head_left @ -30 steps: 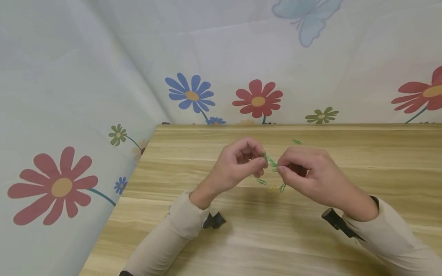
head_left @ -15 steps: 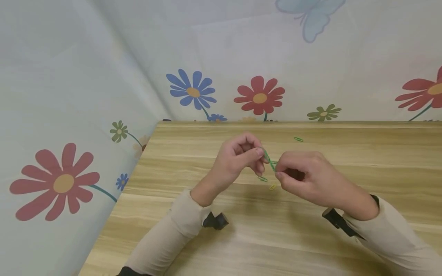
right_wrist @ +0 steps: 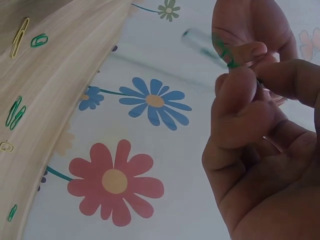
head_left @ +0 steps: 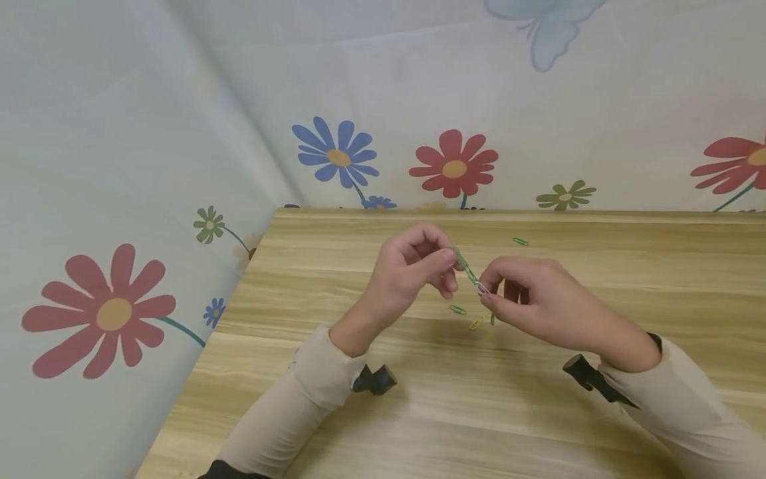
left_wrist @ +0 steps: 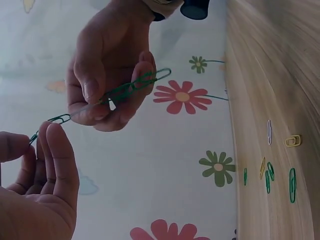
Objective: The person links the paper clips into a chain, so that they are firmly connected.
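Note:
A short chain of linked paper clips stretches between both hands above the table. My left hand [head_left: 413, 266] pinches a green paper clip [head_left: 459, 258] at its upper end. My right hand [head_left: 532, 293] pinches a pale paper clip [head_left: 482, 288] at the lower end, linked to a green one between the hands. More green paper clips [left_wrist: 132, 87] dangle under the right fingers in the left wrist view. There the left hand [left_wrist: 50, 165] is low at the left and the right hand [left_wrist: 110, 65] above it. In the right wrist view, the right fingers partly hide the chain.
Loose clips lie on the wooden table [head_left: 359, 426]: a green paper clip [head_left: 520, 241] near the back, another green clip [head_left: 457, 310] and a yellow clip [head_left: 476, 323] below the hands. A white clip [left_wrist: 269, 132] also lies there. A flower-patterned sheet [head_left: 383, 86] hangs behind the table.
My left hand has risen slightly. The chain between the fingers is drawn out longer, with the pale clip now showing at the right fingertips. The view has shifted a little.

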The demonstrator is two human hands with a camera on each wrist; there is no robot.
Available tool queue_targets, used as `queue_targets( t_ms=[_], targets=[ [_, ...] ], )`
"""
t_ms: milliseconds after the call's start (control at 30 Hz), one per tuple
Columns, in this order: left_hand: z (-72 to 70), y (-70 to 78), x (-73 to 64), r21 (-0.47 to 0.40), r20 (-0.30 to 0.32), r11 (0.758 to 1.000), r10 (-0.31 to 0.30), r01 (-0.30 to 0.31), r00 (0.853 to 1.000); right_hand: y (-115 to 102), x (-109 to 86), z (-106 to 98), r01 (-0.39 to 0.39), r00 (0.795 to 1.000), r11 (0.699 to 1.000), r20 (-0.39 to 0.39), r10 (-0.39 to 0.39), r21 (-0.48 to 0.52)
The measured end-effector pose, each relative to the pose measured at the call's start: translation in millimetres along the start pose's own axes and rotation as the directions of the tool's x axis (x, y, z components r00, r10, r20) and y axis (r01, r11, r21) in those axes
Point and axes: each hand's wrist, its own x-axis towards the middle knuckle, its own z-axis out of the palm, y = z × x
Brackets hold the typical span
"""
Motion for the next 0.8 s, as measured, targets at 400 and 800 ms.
queue_targets(
  t_ms=[400, 800],
  targets=[
    [8.4, 3.7, -2.8, 0.109, 0.039, 0.994, 0.002, -0.006, 0.999, -4.8, 0.2, 8.2, 0.085, 0.991, 0.984, -0.115, -0.068, 0.157],
    [11.4, 1.9, -5.0, 0.167, 0.042, 0.986, 0.022, -0.029, 0.999, 3.0, -0.6, 0.1, 0.039, 0.999, 0.842, 0.0, -0.047, 0.538]
  ],
)
